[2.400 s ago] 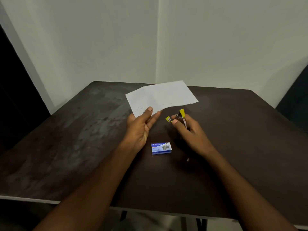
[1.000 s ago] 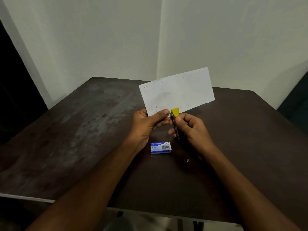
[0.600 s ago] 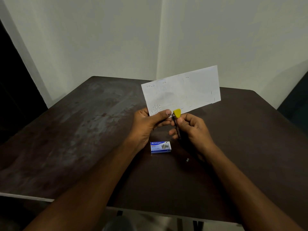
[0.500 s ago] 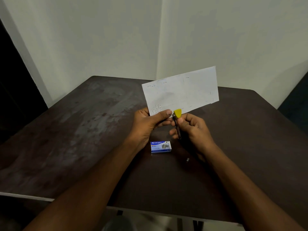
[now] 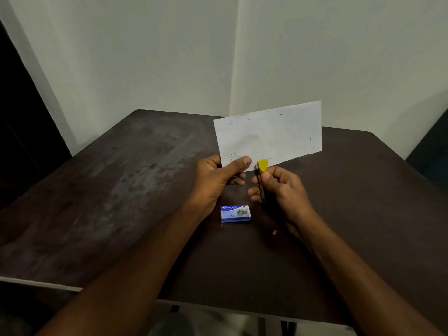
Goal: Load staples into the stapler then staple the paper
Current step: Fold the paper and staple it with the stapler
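My left hand pinches the lower left corner of a white sheet of paper, which stands upright above the table and carries several staples near that corner and along its edges. My right hand grips a small black stapler with a yellow tip. The stapler's yellow tip sits at the paper's bottom edge, just right of my left thumb. A blue staple box lies flat on the table below both hands.
A dark brown table fills the view, with pale walls meeting in a corner behind it. A tiny strip of staples lies on the table right of the box, under my right wrist.
The paper has been lifted from a tilted, low position to upright. My right hand brought the stapler in against the paper's bottom edge, and both hands have held nearly still since.
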